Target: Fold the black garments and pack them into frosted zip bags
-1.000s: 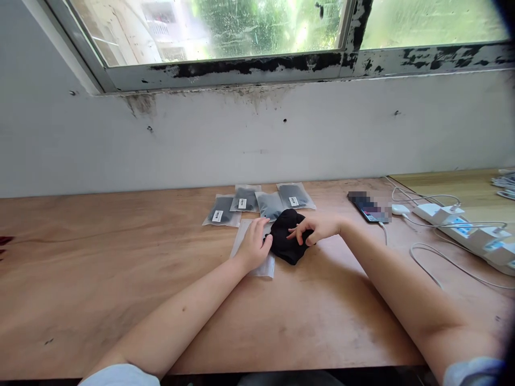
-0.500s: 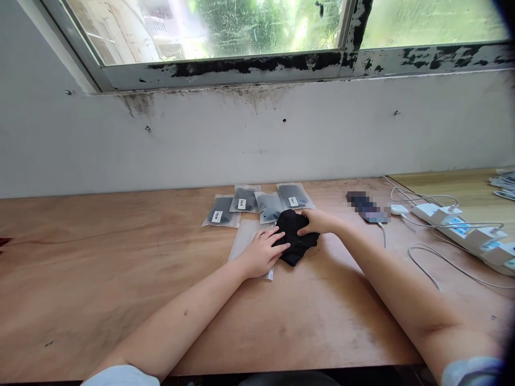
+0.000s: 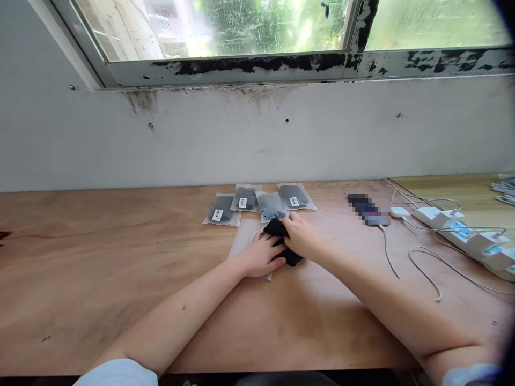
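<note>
Four packets [image 3: 245, 198] are lined up behind the cloth [image 3: 293, 258], the phone [image 3: 366, 208] placed right of them.

Daylight pours in through the window [image 3: 225, 29] at 12 o'clock, burning to white glare near 11 o'clock, while the wall [image 3: 201, 139] below it looks dim and grey and the table [image 3: 120, 279] is moderately bright, with a pale sheen toward 4 o'clock and a soft shadow by the right forearm [image 3: 362, 279] at 5 o'clock. The black cloth [image 3: 293, 257] shows little detail, and the print on the bag labels [image 3: 217, 215] is too small to read. Blocky pixels cover the phone [image 3: 368, 209], and blurred darkness cuts into the edge around 2 and 4 o'clock.
</note>
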`<move>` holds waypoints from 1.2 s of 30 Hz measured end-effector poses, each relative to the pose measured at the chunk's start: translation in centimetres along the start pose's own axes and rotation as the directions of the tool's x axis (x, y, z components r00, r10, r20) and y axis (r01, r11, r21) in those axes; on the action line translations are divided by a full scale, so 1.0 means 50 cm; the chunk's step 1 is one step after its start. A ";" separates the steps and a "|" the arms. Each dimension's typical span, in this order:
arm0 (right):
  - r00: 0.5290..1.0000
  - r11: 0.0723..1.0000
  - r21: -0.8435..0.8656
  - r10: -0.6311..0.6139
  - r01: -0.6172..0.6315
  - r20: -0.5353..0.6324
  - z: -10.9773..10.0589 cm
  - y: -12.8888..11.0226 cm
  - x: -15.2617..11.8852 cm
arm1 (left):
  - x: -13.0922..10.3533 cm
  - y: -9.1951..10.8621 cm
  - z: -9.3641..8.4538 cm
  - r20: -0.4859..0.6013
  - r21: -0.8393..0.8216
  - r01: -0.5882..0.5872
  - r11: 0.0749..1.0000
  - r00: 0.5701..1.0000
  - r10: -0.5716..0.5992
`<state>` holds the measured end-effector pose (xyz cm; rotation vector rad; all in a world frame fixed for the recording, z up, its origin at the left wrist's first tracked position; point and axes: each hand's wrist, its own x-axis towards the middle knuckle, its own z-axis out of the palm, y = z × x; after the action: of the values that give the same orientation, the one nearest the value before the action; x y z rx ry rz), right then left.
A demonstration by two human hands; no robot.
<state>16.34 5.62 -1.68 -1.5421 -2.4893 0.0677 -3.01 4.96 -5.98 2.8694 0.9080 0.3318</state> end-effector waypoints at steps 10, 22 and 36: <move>0.953 0.966 0.145 -0.240 0.215 0.185 0.007 -0.023 -0.020 | -0.011 -0.022 0.006 -0.280 -0.164 0.106 0.981 0.948 -0.150; 0.980 0.990 0.130 -0.069 0.045 0.187 0.004 0.027 0.008 | 0.000 -0.032 0.030 -0.319 -0.021 0.203 0.979 0.927 -0.199; 0.965 0.925 0.357 0.033 -0.128 0.261 0.053 0.043 0.029 | 0.008 -0.044 0.028 -0.362 -0.234 0.286 0.929 0.861 -0.356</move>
<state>17.07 8.05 -4.34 -1.5467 -2.4011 0.7476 -3.58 6.93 -7.66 2.4682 1.3286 0.9319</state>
